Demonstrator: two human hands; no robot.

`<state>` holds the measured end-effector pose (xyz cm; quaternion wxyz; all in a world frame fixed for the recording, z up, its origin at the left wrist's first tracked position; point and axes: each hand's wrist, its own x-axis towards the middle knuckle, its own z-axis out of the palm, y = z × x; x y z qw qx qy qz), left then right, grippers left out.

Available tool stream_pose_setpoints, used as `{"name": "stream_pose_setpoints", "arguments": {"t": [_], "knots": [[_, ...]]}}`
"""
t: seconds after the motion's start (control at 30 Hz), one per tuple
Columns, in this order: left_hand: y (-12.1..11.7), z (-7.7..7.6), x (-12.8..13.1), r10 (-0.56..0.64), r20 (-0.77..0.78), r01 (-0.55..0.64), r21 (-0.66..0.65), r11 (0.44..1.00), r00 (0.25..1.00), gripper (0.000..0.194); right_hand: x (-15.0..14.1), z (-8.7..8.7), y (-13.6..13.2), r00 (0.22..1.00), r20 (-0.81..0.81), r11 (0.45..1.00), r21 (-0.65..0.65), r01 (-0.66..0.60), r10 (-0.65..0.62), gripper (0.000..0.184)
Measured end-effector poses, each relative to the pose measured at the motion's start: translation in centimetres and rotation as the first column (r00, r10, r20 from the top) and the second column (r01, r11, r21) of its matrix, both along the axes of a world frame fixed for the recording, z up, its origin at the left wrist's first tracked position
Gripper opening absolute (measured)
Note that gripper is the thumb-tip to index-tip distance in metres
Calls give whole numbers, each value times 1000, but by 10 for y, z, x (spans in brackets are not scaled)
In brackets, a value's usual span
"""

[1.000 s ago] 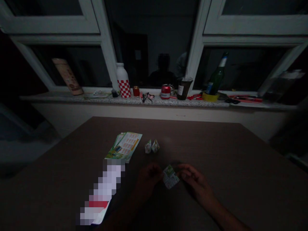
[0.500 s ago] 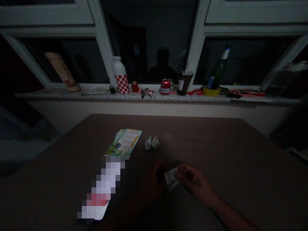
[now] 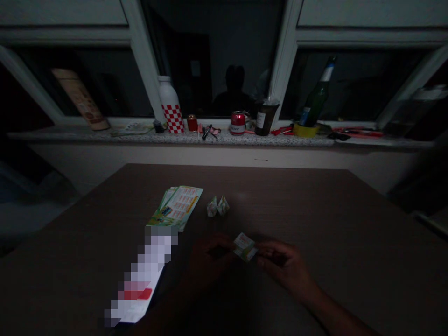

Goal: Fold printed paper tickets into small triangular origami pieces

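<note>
A small folded square of printed paper (image 3: 245, 247) is held between my two hands, just above the dark table. My left hand (image 3: 210, 256), deep in shadow, pinches its left corner. The fingertips of my right hand (image 3: 285, 263) close on the right corner. Beyond them stand two small folded paper shapes (image 3: 217, 206), side by side with pointed tops. To their left lies a stack of printed green and white leaflets (image 3: 182, 205).
A lit phone-like screen (image 3: 136, 294), partly blurred, lies at the left on the table (image 3: 315, 210). Along the window sill stand a checkered bottle (image 3: 173, 116), a red can (image 3: 237, 123), a dark cup (image 3: 266, 119), a green bottle (image 3: 317, 98) and a tan flask (image 3: 82, 100).
The folded paper has turned so its printed face shows as a diamond. My left hand now reaches its left corner, and my right hand has shifted to the right corner. The view has shifted slightly.
</note>
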<state>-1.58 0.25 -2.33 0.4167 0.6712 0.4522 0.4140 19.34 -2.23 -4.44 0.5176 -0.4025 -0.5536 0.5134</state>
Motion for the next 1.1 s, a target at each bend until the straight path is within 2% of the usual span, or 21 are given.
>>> {"name": "stream_pose_setpoints", "arguments": {"t": [0.2,0.27,0.53,0.67,0.8,0.93,1.1], "knots": [[0,2,-1,-87,89,93,-64,994,992,7,0,6,2,988,117,987,143,80,-97,6],[-1,5,0,-83,92,90,-77,993,992,6,0,8,0,985,123,982,158,101,-121,5],[-7,11,9,-26,93,36,-104,994,995,10,-6,11,-4,978,26,979,5,205,-205,15],[-13,12,19,106,126,-85,-159,984,986,12,-10,15,-6,972,-9,972,-38,232,-233,18],[-18,10,26,185,130,-148,-250,957,974,16,-11,15,-7,966,-8,964,-66,256,-257,20],[-16,6,28,200,124,-152,-316,937,972,20,-9,11,-6,970,14,963,-113,243,-243,20],[-15,5,25,209,86,-171,-325,930,974,23,-9,9,-5,971,10,964,-122,238,-239,23]]}}
